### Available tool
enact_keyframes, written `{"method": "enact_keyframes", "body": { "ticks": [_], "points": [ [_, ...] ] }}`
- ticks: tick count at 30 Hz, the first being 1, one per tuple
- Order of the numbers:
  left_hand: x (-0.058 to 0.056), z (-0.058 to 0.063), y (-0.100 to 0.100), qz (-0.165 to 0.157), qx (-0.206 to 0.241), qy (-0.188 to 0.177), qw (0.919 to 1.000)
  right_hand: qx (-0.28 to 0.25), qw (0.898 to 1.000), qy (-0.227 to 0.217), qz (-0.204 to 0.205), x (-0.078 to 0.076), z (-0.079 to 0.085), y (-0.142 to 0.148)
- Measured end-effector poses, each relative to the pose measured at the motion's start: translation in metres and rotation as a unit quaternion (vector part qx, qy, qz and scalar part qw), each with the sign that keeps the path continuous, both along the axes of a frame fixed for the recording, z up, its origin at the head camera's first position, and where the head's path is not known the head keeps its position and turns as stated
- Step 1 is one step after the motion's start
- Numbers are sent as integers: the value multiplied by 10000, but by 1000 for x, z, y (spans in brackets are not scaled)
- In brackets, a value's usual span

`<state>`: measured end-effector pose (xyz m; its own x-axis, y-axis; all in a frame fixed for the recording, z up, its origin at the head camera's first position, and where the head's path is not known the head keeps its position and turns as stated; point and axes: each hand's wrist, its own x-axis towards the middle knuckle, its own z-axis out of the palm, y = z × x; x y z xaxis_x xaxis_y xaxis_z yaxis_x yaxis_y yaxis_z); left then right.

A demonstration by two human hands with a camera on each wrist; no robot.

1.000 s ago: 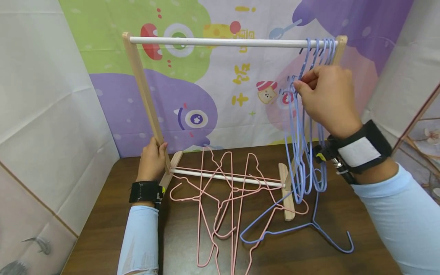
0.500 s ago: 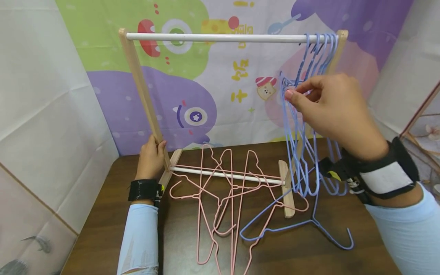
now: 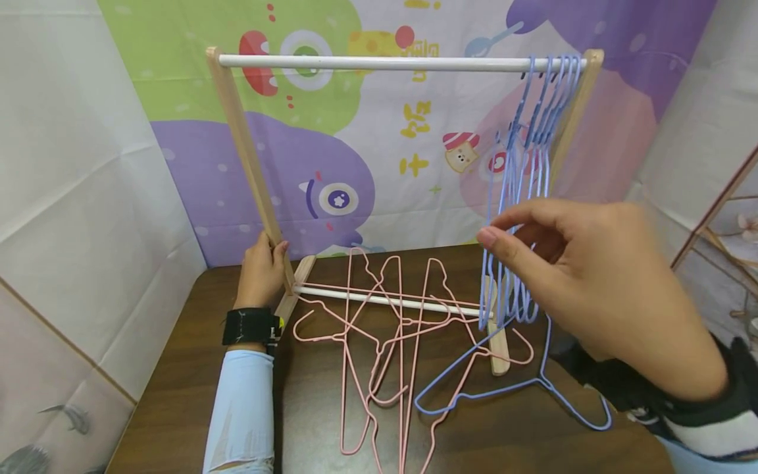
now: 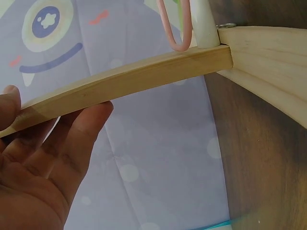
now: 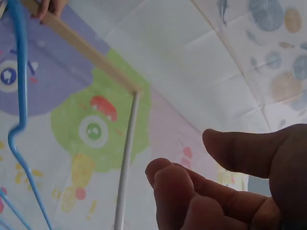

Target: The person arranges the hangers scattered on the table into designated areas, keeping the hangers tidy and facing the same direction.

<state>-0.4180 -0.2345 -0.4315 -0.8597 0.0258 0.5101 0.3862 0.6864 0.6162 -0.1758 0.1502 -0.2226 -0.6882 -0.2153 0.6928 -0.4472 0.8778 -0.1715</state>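
My left hand (image 3: 258, 273) holds the left wooden post (image 3: 249, 158) of a small clothes rack low down, thumb and fingers on either side in the left wrist view. Several blue hangers (image 3: 526, 112) hang by their hooks at the right end of the rack's white top bar (image 3: 379, 63). In front of their lower parts is my right hand (image 3: 598, 283), partly covering them. Its thumb (image 5: 240, 148) and fingers are apart in the right wrist view, with nothing between them. Below, another blue hanger (image 3: 500, 394) lies on the table, its hook end partly behind my right wrist.
Several pink hangers (image 3: 402, 362) lie tangled on the brown table (image 3: 320, 421), some across the rack's lower white bar (image 3: 331, 293). The rack's right wooden foot (image 3: 499, 355) stands beside them. A printed cloth (image 3: 379, 230) hangs behind.
My right hand has let go of the hanging blue hangers and moved down and toward me. Those hangers have swung back to the bar's right end. My left hand keeps its place.
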Motion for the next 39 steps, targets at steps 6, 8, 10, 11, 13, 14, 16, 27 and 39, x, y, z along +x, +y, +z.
{"method": "enact_keyframes", "body": {
  "ticks": [6, 8, 10, 11, 13, 14, 16, 27, 39],
  "points": [
    [0, 1, -1, 15, 51, -21, 10000, 254, 9993, -212, 163, 16, -18, -8],
    [-1, 1, -1, 8, 69, -11, 10000, 218, 9992, -312, 111, 21, -24, -6],
    [-1, 0, 0, -15, 58, 18, 10000, 134, 9991, -389, 48, 27, -29, -2],
    [-1, 0, 0, -27, 49, 38, 10000, 89, 9992, -381, -11, 30, -31, 2],
    [-2, 0, 0, -59, 38, 49, 10000, -118, 9992, -375, -31, 36, -35, 8],
    [-2, 0, 0, -70, 19, 66, 10000, -218, 9990, -385, -16, 39, -38, 10],
    [-1, 0, -1, -50, 16, 66, 10000, -404, 9985, -362, 59, 44, -43, 14],
    [0, 2, -5, -42, 88, 38, 9999, -622, 9891, -1243, -485, 24, -89, 21],
    [0, -1, -2, 70, 14, -109, 9999, -2399, 8879, -3821, -900, -27, -199, 55]
  ]
}}
